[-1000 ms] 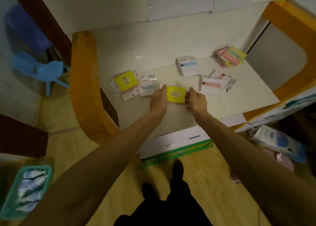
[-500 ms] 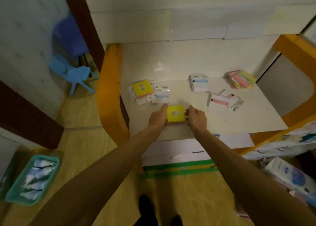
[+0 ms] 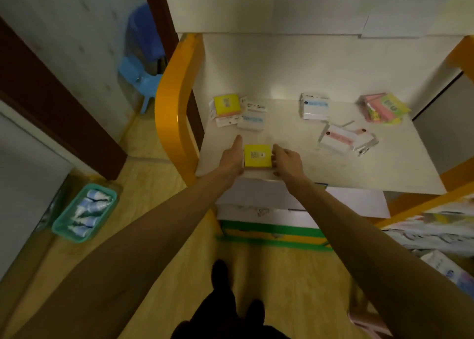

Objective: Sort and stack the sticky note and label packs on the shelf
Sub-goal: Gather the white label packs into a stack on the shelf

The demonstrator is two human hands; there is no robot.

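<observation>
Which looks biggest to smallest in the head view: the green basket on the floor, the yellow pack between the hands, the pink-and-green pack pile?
1. green basket, though it sits nearer the camera.
2. pink-and-green pack pile.
3. yellow pack, clearly smallest.

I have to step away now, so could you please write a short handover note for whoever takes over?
Left hand: straight fingers against the left side of the yellow pack.
Right hand: fingers on its right side.
That pack lies near the shelf front edge.
Back left: another yellow pack on a loose white-pack pile.
Back middle: white stack. Back right: pink and green packs; in front of them, pink-labelled packs scattered.
Left: group like packs and stack them.
</observation>
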